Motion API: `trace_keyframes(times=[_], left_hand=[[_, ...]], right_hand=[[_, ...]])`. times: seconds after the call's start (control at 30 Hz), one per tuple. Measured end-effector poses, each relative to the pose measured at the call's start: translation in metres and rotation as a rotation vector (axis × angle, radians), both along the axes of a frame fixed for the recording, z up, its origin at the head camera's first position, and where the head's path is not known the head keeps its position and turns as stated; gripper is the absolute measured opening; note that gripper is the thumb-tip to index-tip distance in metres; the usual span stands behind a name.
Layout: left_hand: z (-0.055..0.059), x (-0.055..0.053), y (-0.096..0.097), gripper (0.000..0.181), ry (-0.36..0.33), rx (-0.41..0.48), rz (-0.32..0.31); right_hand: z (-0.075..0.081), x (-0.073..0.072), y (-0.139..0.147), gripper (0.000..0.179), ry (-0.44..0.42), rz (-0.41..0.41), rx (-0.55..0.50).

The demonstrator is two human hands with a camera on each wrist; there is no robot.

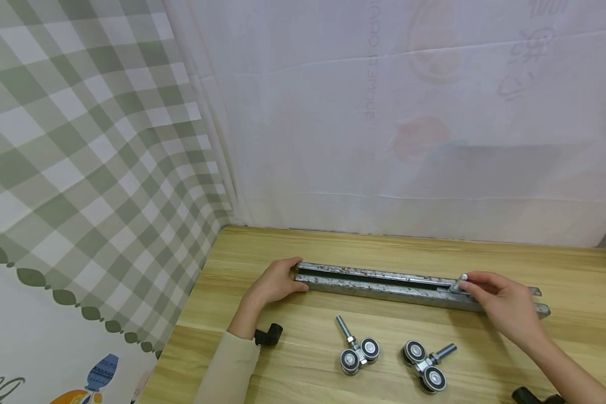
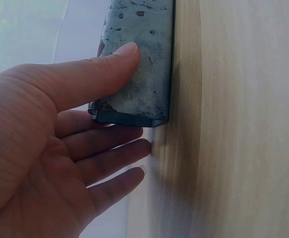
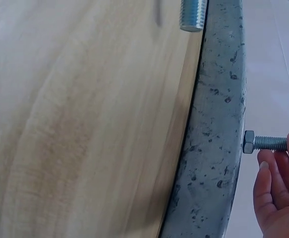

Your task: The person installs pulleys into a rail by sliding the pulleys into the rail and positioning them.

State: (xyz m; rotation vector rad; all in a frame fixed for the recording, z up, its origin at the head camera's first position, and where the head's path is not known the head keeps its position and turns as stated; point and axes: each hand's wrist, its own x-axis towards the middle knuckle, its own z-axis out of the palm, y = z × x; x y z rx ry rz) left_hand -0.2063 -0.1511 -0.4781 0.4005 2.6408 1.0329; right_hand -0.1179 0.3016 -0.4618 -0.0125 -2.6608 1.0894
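A long grey metal channel rail point(image 1: 373, 289), spotted with rust, lies on the wooden table with its slot facing up. My left hand point(image 1: 278, 280) holds its left end. In the left wrist view the thumb point(image 2: 119, 64) presses the rail's side wall, and the other fingers reach around the far side and past the end. Near the right end, my right hand point(image 1: 512, 306) pinches the threaded shank of a bolt point(image 3: 269, 143) between thumb and fingertips. The bolt stands up out of the slot, its hex nut right at the rail's edge; whatever is below it is hidden inside the rail.
Two twin-wheel rollers with threaded bolts, one on the left point(image 1: 350, 360) and one on the right point(image 1: 433, 379), lie in front of the rail. Black fittings point(image 1: 269, 335) show at both wrists. A pale cloth point(image 1: 308, 140) hangs behind, a checked cloth point(image 1: 106, 140) at left.
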Motion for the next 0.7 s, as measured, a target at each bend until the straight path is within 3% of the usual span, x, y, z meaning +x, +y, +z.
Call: trace_keyframes(times=[0.7], left_hand=[[0.001,0.001,0.001,0.076,-0.003,-0.007,0.003]], right_hand=[[0.005,-0.007,-0.026,0.022,0.013,0.051,-0.020]])
